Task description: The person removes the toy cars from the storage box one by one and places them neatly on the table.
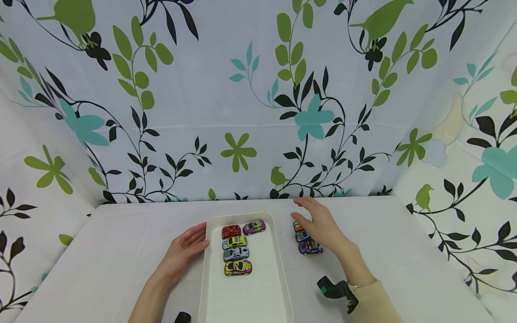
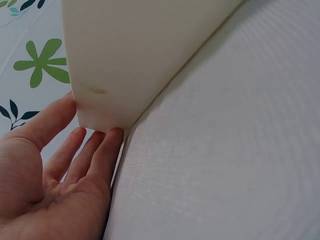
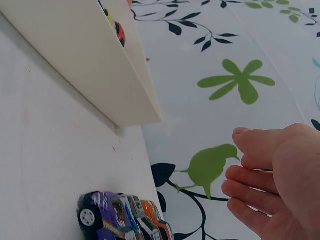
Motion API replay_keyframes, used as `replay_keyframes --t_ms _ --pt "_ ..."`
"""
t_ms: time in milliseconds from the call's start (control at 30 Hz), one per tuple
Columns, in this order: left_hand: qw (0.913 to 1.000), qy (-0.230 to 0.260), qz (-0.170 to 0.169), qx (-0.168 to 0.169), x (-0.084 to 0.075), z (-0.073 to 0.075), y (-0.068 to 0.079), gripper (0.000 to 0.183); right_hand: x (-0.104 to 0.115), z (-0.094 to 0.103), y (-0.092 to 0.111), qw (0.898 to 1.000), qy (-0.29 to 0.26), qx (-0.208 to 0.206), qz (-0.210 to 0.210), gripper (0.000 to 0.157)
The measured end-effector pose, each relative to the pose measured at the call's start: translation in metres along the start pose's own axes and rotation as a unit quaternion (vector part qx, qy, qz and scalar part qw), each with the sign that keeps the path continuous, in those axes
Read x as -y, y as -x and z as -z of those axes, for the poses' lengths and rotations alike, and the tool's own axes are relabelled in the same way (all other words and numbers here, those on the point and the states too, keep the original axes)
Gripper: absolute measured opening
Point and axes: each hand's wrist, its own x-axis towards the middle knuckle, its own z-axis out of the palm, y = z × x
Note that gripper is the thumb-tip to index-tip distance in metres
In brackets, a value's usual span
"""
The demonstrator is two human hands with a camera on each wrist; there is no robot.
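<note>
Toy cars [image 1: 236,254]: patterned, multicoloured; five inside white tray [image 1: 258,296], three beside it
Colours in tray: red, purple-green, yellow, silver, yellow-red
Left hand [image 1: 185,248]: fingers extended, touching tray's corner
Right hand [image 1: 323,225]: thumb and fingers apart, near outside three

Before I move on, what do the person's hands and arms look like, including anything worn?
The left hand and right hand wear no gloves. On the right, a plain pale beige sleeve and an angular black device with a green patch show by the wrist. No left sleeve is visible.
</note>
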Motion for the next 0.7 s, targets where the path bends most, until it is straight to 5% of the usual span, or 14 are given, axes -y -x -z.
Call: replay_keyframes --t_ms 233,700 --pt "1.0 0.0 0.0 0.001 0.0 0.0 0.001 0.067 0.013 -0.009 -0.002 0.999 -0.022 -0.002 0.038 0.043" --pt "1.0 -0.005 0.002 0.0 -0.001 0.0 0.0 0.067 0.041 -0.047 -0.005 0.997 -0.02 0.062 0.032 0.047"
